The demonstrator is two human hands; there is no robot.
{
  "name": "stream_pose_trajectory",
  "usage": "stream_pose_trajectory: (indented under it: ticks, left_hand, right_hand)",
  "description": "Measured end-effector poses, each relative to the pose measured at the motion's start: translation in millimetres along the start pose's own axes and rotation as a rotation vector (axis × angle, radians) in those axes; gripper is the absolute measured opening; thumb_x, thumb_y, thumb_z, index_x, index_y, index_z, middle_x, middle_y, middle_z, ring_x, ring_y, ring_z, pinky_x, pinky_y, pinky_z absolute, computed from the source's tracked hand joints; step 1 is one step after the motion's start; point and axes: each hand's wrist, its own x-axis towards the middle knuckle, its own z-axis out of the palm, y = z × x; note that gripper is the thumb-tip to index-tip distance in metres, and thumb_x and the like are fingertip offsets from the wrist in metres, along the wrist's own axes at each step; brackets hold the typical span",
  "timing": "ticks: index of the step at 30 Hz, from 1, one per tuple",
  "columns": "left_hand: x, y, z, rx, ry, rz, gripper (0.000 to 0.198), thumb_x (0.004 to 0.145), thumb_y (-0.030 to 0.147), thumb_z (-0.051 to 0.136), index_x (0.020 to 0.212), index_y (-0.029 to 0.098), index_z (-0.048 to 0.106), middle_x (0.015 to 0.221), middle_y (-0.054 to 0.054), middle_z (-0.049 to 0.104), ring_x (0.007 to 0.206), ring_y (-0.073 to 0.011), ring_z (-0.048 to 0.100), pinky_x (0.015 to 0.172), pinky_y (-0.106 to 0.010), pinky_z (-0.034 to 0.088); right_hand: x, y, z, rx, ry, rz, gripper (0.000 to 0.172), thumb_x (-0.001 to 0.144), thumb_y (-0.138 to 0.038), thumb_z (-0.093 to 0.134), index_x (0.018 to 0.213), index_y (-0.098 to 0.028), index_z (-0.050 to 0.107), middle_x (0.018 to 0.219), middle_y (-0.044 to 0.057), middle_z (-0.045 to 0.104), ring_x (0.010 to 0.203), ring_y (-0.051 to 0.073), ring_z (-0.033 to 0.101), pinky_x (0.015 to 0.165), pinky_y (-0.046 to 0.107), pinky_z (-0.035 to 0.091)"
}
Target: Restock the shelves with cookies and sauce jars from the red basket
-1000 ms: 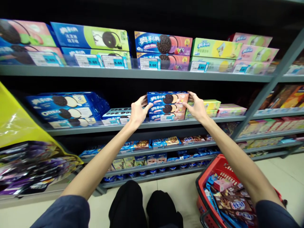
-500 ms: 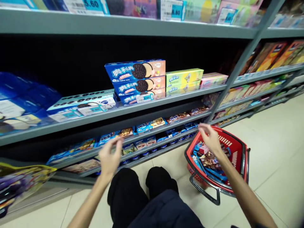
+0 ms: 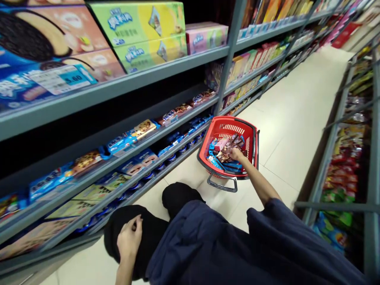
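Note:
My right hand [image 3: 236, 154] reaches into a red shopping basket [image 3: 248, 127] on the floor, fingers down among brown and blue snack packs [image 3: 223, 147]; whether it grips one is hidden. My left hand [image 3: 129, 238] rests on my left knee in black trousers [image 3: 139, 225], fingers loosely curled with nothing in them. Blue and pink cookie boxes [image 3: 44, 51] sit stacked on the grey shelf [image 3: 118, 85] at upper left, apart from both hands.
Green and yellow boxes [image 3: 145, 33] and a pink box [image 3: 206, 36] stand beside the cookie boxes. Lower shelves hold blue biscuit packs [image 3: 130, 136]. A second rack of snack bags [image 3: 344, 158] lines the right. A pale tiled aisle [image 3: 297, 103] runs between them.
Both hands left the cookie boxes on the shelf and came down. The right hand went into the red basket; the left dropped onto my knee. My view swung right and down.

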Motion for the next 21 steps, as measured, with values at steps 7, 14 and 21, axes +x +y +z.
stream_pose_trajectory:
  ticks: [7, 14, 21]
  left_hand:
    - [71.3, 195.4, -152.8, -0.356, 0.579, 0.469, 0.033, 0.092, 0.046, 0.068, 0.105, 0.017, 0.078, 0.087, -0.006, 0.076, 0.07, -0.016, 0.064, 0.075, -0.029, 0.052]
    - [167.4, 302.6, -262.2, -0.455, 0.795, 0.703, 0.024, 0.095, 0.032, 0.066, 0.109, 0.015, 0.077, 0.059, 0.005, 0.054, 0.055, -0.0112, 0.047, 0.065, -0.025, 0.041]
    - [192.8, 293.8, -249.7, -0.313, 0.722, 0.728, 0.023, 0.099, 0.029, 0.065, 0.11, 0.014, 0.078, 0.053, 0.006, 0.047, 0.052, -0.0115, 0.043, 0.064, -0.026, 0.035]
  right_hand:
    - [24.9, -224.8, -39.1, 0.508, 0.285, -0.676, 0.034, 0.103, -0.041, 0.058, 0.123, -0.016, 0.069, 0.094, 0.006, 0.076, 0.082, 0.016, 0.072, 0.076, 0.027, 0.058]
    - [26.6, -429.9, -118.1, 0.793, 0.429, -1.156, 0.033, 0.098, -0.046, 0.066, 0.114, -0.018, 0.072, 0.082, 0.002, 0.075, 0.069, 0.015, 0.069, 0.07, 0.029, 0.056]
    - [50.2, -448.9, -115.0, 0.584, 0.518, -1.172, 0.026, 0.1, -0.042, 0.064, 0.102, -0.017, 0.07, 0.079, 0.002, 0.073, 0.066, 0.015, 0.067, 0.069, 0.028, 0.053]
